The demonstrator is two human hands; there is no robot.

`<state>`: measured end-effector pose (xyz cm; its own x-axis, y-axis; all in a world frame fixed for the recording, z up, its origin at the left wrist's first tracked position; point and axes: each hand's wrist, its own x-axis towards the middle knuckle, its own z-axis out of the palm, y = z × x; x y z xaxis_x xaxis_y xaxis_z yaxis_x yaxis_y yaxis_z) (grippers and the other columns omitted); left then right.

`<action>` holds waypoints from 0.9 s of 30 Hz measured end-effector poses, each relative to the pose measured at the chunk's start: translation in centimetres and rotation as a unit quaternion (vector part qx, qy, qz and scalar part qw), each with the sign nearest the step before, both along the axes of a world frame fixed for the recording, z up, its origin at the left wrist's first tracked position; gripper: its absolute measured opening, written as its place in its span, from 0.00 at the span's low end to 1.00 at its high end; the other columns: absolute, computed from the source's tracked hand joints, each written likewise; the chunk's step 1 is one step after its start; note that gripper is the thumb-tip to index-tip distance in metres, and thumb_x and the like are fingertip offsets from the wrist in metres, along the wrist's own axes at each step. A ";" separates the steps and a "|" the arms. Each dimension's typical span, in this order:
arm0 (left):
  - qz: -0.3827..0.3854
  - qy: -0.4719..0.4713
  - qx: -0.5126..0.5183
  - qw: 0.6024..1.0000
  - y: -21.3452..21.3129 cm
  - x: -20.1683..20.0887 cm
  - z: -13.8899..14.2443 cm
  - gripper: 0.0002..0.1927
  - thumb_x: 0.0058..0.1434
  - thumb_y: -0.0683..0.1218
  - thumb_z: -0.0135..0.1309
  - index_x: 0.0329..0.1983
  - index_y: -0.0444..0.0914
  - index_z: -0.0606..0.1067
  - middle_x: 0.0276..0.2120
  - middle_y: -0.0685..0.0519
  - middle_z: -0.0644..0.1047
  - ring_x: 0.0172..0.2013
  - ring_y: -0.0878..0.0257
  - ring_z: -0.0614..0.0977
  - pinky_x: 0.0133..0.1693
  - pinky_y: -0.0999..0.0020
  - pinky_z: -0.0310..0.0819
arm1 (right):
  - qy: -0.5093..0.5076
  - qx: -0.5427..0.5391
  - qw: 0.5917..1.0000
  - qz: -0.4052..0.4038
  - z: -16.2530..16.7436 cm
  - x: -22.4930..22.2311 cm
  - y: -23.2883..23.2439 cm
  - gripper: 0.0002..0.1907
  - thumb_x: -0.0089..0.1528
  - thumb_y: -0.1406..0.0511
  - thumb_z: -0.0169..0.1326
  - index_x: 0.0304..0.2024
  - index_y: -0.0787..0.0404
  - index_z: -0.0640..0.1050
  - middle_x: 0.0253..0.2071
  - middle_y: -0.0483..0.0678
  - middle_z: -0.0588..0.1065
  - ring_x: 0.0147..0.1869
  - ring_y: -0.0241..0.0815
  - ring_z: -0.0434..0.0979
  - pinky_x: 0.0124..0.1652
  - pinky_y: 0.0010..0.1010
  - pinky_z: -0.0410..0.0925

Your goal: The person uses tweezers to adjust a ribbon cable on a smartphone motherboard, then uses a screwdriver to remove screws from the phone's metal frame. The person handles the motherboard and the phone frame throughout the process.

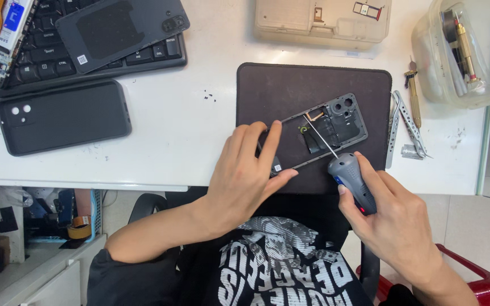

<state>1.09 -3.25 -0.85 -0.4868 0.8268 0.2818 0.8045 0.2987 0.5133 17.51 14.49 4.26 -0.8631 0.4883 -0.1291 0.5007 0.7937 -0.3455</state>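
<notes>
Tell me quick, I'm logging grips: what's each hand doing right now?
Left hand: closed on the near end of the phone frame, pinning it to the dark mat.
Right hand: closed around the screwdriver, tip on the frame.

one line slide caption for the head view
Left hand steadies an opened phone frame on a dark mat while right hand applies a screwdriver.

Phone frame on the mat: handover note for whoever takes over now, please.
Left hand: fingers pin the near end of the phone frame on the dark mat.
Right hand: grips the screwdriver, tip down inside the frame near the camera end.
Done: back cover is off, lying on the keyboard.
Left: cannot tell how many screws remain. Tweezers beside the mat.
</notes>
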 end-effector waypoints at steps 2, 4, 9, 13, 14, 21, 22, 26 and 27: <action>0.004 0.034 0.009 0.999 0.7 0.7 -0.3 0.42 0.53 0.57 0.69 0.60 0.24 0.70 0.49 0.37 0.69 0.52 0.44 0.72 0.52 0.54 0.72 | 0.015 0.006 1.000 0.003 0.1 -0.1 -0.1 0.29 0.57 0.62 0.62 0.60 0.67 0.76 0.27 0.53 0.75 0.21 0.42 0.75 0.24 0.36 0.68; 0.013 0.063 0.008 0.998 1.5 1.5 -0.7 0.42 0.52 0.58 0.69 0.60 0.25 0.70 0.49 0.36 0.69 0.51 0.43 0.72 0.51 0.54 0.73 | 0.008 0.009 1.000 0.004 0.2 -0.1 -0.2 0.30 0.57 0.62 0.62 0.60 0.68 0.76 0.27 0.53 0.76 0.21 0.42 0.75 0.23 0.36 0.68; -0.001 0.136 -0.040 0.990 2.5 1.8 -1.0 0.41 0.58 0.60 0.64 0.69 0.33 0.70 0.43 0.39 0.69 0.42 0.48 0.72 0.43 0.59 0.71 | 0.008 0.011 1.000 0.003 0.2 0.1 -0.4 0.29 0.57 0.62 0.62 0.60 0.67 0.77 0.25 0.53 0.75 0.20 0.42 0.75 0.23 0.36 0.67; 0.005 0.118 -0.042 0.992 2.9 1.3 -0.8 0.41 0.56 0.60 0.63 0.71 0.39 0.69 0.50 0.37 0.70 0.40 0.51 0.70 0.41 0.61 0.68 | 0.005 -0.008 1.000 -0.001 0.1 -0.2 -0.2 0.29 0.57 0.63 0.61 0.60 0.68 0.76 0.25 0.52 0.75 0.20 0.41 0.75 0.23 0.35 0.67; -0.005 0.097 -0.039 0.994 2.9 1.1 -0.8 0.42 0.55 0.60 0.63 0.70 0.39 0.69 0.51 0.36 0.70 0.40 0.51 0.70 0.40 0.60 0.67 | 0.002 -0.016 1.000 -0.003 0.0 -0.3 -0.2 0.29 0.58 0.63 0.61 0.60 0.67 0.76 0.24 0.52 0.75 0.19 0.41 0.75 0.22 0.35 0.67; -0.031 0.075 -0.020 0.997 2.8 0.6 -1.1 0.41 0.55 0.59 0.63 0.69 0.36 0.69 0.51 0.36 0.70 0.41 0.50 0.71 0.41 0.59 0.66 | -0.003 -0.023 1.000 0.003 -0.1 -0.5 -0.1 0.29 0.57 0.62 0.61 0.60 0.68 0.76 0.24 0.53 0.75 0.19 0.41 0.75 0.21 0.35 0.67; -0.031 0.077 -0.019 0.996 2.8 0.6 -1.2 0.41 0.55 0.59 0.63 0.68 0.36 0.69 0.51 0.36 0.70 0.42 0.50 0.71 0.41 0.59 0.66 | 0.006 -0.023 1.000 0.009 -0.1 -0.4 -0.2 0.29 0.57 0.62 0.61 0.59 0.68 0.76 0.24 0.53 0.75 0.19 0.41 0.75 0.21 0.34 0.67; -0.029 0.082 -0.013 0.996 2.7 0.6 -1.2 0.39 0.55 0.59 0.63 0.67 0.35 0.71 0.52 0.36 0.71 0.42 0.50 0.71 0.42 0.59 0.67 | -0.012 -0.031 0.999 -0.007 -0.1 -0.4 -0.2 0.29 0.57 0.62 0.61 0.60 0.67 0.76 0.23 0.53 0.75 0.19 0.41 0.76 0.21 0.35 0.67; -0.028 0.084 -0.010 0.996 2.8 0.6 -1.3 0.39 0.55 0.59 0.63 0.66 0.35 0.71 0.52 0.36 0.71 0.43 0.50 0.71 0.42 0.59 0.67 | -0.014 -0.035 0.999 -0.005 -0.1 -0.5 -0.2 0.29 0.57 0.62 0.61 0.60 0.67 0.76 0.24 0.53 0.76 0.19 0.41 0.76 0.21 0.35 0.67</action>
<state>1.73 -0.48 -2.12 -0.3874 0.8572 0.3393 0.8942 0.2597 0.3648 17.02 14.29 4.13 -0.8542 0.4854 -0.1862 0.5179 0.7637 -0.3854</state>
